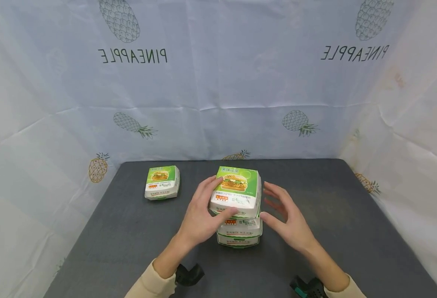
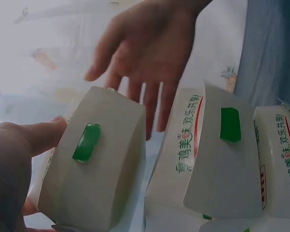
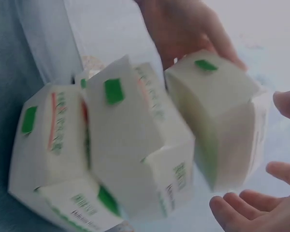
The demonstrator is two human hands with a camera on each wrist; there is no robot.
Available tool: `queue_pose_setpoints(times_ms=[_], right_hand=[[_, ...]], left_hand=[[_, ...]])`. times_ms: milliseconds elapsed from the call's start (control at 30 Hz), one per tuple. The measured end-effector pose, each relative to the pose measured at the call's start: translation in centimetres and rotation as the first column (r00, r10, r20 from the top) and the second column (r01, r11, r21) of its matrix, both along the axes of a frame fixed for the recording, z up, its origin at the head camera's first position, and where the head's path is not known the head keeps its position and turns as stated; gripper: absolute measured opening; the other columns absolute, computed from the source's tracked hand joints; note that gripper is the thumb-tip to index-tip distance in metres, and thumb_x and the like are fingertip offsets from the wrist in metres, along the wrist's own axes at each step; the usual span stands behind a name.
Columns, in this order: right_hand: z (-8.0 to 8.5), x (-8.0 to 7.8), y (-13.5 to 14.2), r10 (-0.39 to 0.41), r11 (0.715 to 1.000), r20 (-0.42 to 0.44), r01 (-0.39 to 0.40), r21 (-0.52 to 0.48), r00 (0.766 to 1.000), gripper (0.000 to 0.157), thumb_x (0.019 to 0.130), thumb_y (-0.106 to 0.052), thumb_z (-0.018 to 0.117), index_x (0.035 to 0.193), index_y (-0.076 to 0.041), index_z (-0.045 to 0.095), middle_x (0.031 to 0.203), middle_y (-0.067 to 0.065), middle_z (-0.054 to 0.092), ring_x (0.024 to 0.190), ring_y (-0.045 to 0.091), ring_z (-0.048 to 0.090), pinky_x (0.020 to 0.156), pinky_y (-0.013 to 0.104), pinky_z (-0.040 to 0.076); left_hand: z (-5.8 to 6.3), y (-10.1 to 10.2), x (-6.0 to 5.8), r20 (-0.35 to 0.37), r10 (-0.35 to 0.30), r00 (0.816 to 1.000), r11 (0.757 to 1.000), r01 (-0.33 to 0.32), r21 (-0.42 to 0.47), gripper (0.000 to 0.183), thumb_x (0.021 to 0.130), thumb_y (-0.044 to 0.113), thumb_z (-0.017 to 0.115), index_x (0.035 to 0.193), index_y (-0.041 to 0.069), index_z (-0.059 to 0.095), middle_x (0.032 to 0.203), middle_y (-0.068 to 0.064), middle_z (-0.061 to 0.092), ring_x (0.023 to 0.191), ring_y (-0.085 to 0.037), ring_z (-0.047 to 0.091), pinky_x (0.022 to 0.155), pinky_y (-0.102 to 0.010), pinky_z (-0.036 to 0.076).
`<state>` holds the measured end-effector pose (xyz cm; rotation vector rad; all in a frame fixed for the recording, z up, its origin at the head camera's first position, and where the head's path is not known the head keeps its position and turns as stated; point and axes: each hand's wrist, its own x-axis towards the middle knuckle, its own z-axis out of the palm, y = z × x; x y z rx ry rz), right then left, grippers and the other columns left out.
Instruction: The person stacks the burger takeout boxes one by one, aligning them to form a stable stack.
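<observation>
A green-and-white burger box (image 1: 237, 190) is held by my left hand (image 1: 199, 211), its thumb along the front and its fingers at the left side. Under it are two more burger boxes (image 1: 240, 229), stacked one on the other. In the left wrist view, a gap shows between the gripped box (image 2: 92, 164) and the upper stacked box (image 2: 222, 159). My right hand (image 1: 290, 221) is beside the gripped box, fingers spread and loosely bent. The right wrist view shows its fingers (image 3: 246, 208) apart from that box (image 3: 232, 111).
Another burger box (image 1: 161, 183) lies alone at the back left of the dark table (image 1: 121, 256). White cloth (image 1: 218, 78) with pineapple prints hangs behind the table and along both sides.
</observation>
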<state>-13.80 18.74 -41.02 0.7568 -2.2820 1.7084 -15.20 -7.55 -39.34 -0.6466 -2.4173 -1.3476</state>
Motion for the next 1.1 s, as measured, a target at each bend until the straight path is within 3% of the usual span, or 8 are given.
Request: queue_pose_setpoints(times_ms=[133, 367, 533, 767, 1100], right_hand=[[0.9, 0.0, -0.7, 0.017, 1.0, -0.023, -0.017, 0.004, 1.0, 0.077, 0.093, 0.003, 0.07, 0.159, -0.014, 0.033, 0.158, 0.008, 0.032, 0.142, 0.021, 0.04, 0.11, 0.026, 0.04], [1.2, -0.2, -1.1, -0.036, 0.999, -0.017, 0.036, 0.029, 0.999, 0.08, 0.092, 0.0, 0.072, 0.159, -0.02, 0.034, 0.158, 0.004, 0.034, 0.14, 0.013, 0.038, 0.106, 0.019, 0.04], [1.1, -0.5, -0.8, -0.01, 1.0, -0.016, 0.01, -0.004, 1.0, 0.079, 0.092, 0.003, 0.071, 0.159, -0.018, 0.035, 0.158, 0.004, 0.035, 0.14, 0.014, 0.039, 0.105, 0.02, 0.041], [0.6, -0.6, -0.3, 0.023, 0.999, -0.013, -0.023, -0.039, 1.0, 0.076, 0.092, 0.007, 0.068, 0.159, -0.012, 0.035, 0.158, 0.008, 0.035, 0.139, 0.013, 0.039, 0.103, 0.019, 0.041], [0.5, -0.8, -0.2, 0.043, 0.999, -0.017, -0.043, -0.017, 0.999, 0.077, 0.091, 0.004, 0.07, 0.158, -0.014, 0.037, 0.159, 0.007, 0.033, 0.138, 0.015, 0.039, 0.103, 0.02, 0.041]], left_hand=[[0.0, 0.4, 0.4, -0.016, -0.004, 1.0, 1.0, 0.004, -0.008, 0.078, 0.085, 0.04, 0.084, 0.151, 0.018, 0.049, 0.158, -0.005, 0.037, 0.139, -0.028, 0.042, 0.099, -0.055, 0.045], [0.2, 0.5, 0.8, -0.012, -0.013, 1.0, 1.0, 0.013, -0.001, 0.076, 0.087, 0.038, 0.082, 0.151, 0.017, 0.048, 0.158, -0.003, 0.037, 0.139, -0.026, 0.042, 0.101, -0.054, 0.044], [0.3, 0.2, 0.8, 0.015, -0.071, 0.997, 0.996, 0.07, 0.053, 0.07, 0.09, 0.031, 0.081, 0.151, 0.018, 0.05, 0.157, -0.002, 0.037, 0.134, -0.021, 0.046, 0.098, -0.046, 0.05], [0.0, 0.0, 0.7, 0.046, -0.142, 0.989, 0.982, 0.135, 0.132, 0.06, 0.093, 0.024, 0.077, 0.148, 0.015, 0.053, 0.153, -0.004, 0.04, 0.136, -0.023, 0.046, 0.1, -0.043, 0.051], [-0.5, -0.4, 0.7, 0.037, -0.161, 0.986, 0.979, 0.154, 0.137, 0.059, 0.095, 0.023, 0.075, 0.149, 0.015, 0.051, 0.154, -0.005, 0.039, 0.138, -0.026, 0.044, 0.1, -0.045, 0.051]])
